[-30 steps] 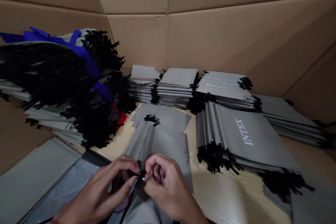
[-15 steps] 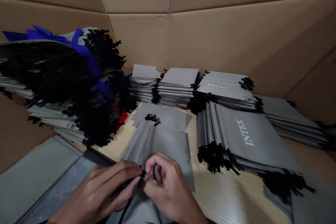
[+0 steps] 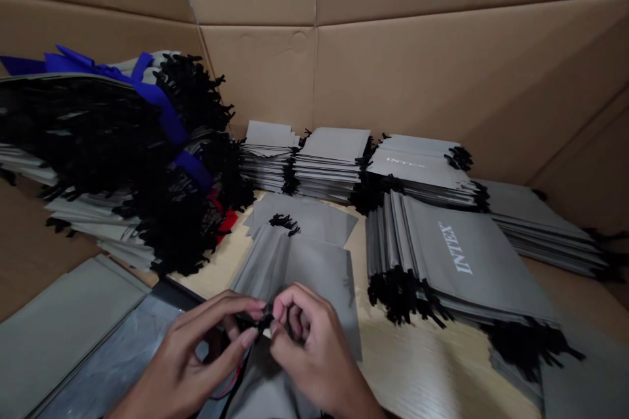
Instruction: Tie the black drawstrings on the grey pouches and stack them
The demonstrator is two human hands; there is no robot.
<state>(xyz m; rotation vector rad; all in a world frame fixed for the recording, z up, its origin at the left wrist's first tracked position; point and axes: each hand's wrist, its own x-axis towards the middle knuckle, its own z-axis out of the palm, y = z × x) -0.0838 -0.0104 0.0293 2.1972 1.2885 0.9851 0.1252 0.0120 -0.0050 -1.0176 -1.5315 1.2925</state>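
Note:
Low in the head view, my left hand [image 3: 196, 353] and my right hand [image 3: 314, 347] meet over a grey fabric bag [image 3: 270, 380]. A black cord [image 3: 265, 322] lies between the fingertips of both. Thumb and forefinger of my right hand pinch it. My left thumb and fingers close around its left side, with a small gap between their tips. Just beyond the hands, several grey bags [image 3: 314, 275] lie fanned out, with black cord ends at their far edge.
Stacks of grey bags [image 3: 334, 144] line the cardboard wall [image 3: 417, 72]. A printed pile [image 3: 481, 262] stands at right. At left rises a tall heap with black cords [image 3: 88, 131] and blue strips [image 3: 171, 121]. Grey sheets [image 3: 63, 334] lie at lower left.
My left fingers have spread a little wider around the cord, and the forefinger has lifted away from the thumb. My right hand has kept its pinch, almost unmoved.

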